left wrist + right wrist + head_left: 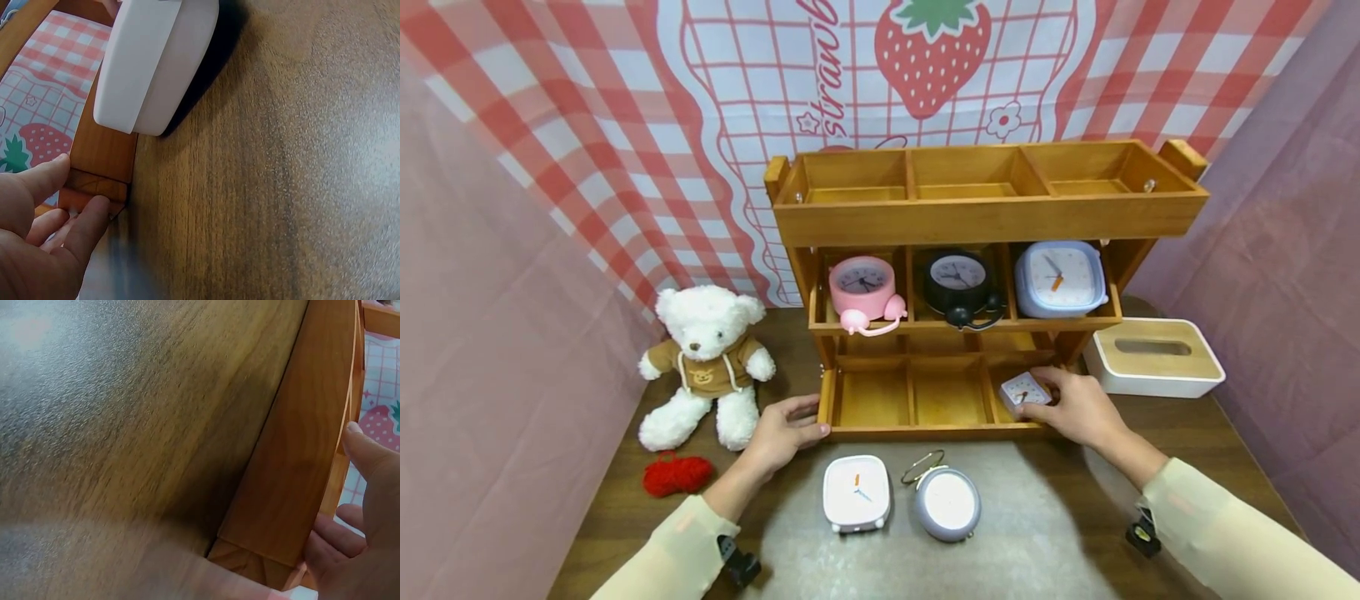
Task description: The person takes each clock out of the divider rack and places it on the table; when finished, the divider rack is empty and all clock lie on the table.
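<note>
Clock (1021, 393) — small, square and pale purple — is pinched between the thumb and fingers of the right hand (1078, 408) at the right-hand compartment of the bottom tray (925, 434), whose left end is gripped near its front corner by the left hand (782, 433). On the tier above, separate compartments are filled by a pink clock (859, 287), a black clock (957, 283) and a blue clock (1060, 279), while a white clock (856, 492) and a grey clock (949, 504) are set side by side on the table (1037, 517) in front.
</note>
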Demonstrator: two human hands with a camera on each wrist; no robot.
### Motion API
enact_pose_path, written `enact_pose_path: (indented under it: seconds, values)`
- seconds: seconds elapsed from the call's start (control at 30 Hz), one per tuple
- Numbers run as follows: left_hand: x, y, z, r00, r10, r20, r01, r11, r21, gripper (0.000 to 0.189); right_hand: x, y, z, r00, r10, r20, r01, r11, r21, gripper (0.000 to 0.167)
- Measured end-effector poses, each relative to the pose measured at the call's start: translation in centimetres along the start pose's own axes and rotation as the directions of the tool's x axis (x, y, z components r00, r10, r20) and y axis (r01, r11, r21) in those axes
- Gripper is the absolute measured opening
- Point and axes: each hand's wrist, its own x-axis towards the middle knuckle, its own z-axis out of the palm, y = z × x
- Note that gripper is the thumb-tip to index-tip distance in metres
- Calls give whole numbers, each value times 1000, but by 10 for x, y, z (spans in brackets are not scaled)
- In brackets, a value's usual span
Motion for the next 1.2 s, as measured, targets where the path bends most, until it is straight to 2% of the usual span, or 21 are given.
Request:
enact_pose_path:
  seconds: [0.27, 0.67, 1.0, 1.2]
  values:
    - [2, -2, 1, 1000, 9, -1, -9, 1000, -3, 59, 8, -8, 1, 997, 49, 54, -48, 999, -18, 71]
    - [-2, -1, 1, 999, 39, -11, -39, 999, 38, 58, 11, -12, 7, 996, 35, 83, -32, 999, -42, 65]
    - [-2, -1, -1, 999, 28, -23, -27, 999, 28, 58, 12, -15, 8, 998, 31, 52, -29, 999, -44, 58]
    - [-1, -1, 0, 1000, 15, -16, -15, 1000, 11, 57, 11, -15, 0, 999, 51, 5, -51, 999, 13, 55]
